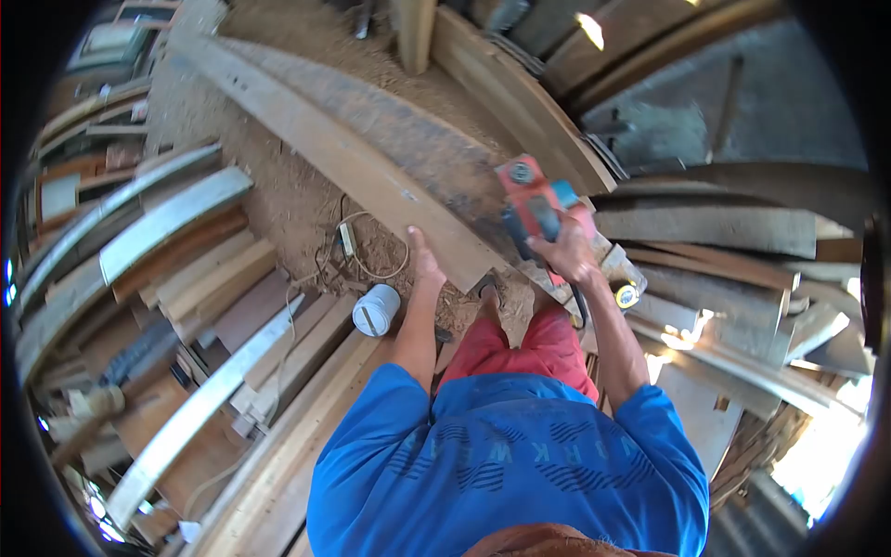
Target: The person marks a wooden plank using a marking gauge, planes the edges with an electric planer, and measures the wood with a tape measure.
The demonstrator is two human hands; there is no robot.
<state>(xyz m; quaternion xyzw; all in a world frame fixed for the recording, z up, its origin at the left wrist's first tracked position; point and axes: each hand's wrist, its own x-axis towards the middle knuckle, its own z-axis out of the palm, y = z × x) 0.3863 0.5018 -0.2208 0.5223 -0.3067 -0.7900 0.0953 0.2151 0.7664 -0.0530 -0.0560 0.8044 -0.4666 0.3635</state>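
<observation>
A long wooden plank (pixel 334 139) runs diagonally from the upper left toward my legs. My left hand (pixel 424 258) grips its near edge, thumb on the top face and the other fingers mostly hidden. In my right hand (pixel 568 249) is a red and black electric hand planer (pixel 529 197), closed fingers round its handle. The planer is right of the plank's near end, over the dark, worn work surface (pixel 418 102); whether it touches that surface I cannot tell. A dark cord hangs from its rear.
A white bucket (pixel 376 310) stands left of my legs, near a white power strip (pixel 347 239) and loose cord on sawdust. A yellow tape measure (pixel 627 295) lies at the right. Stacked boards (pixel 213 278) fill the left side, with more timber (pixel 705 230) on the right.
</observation>
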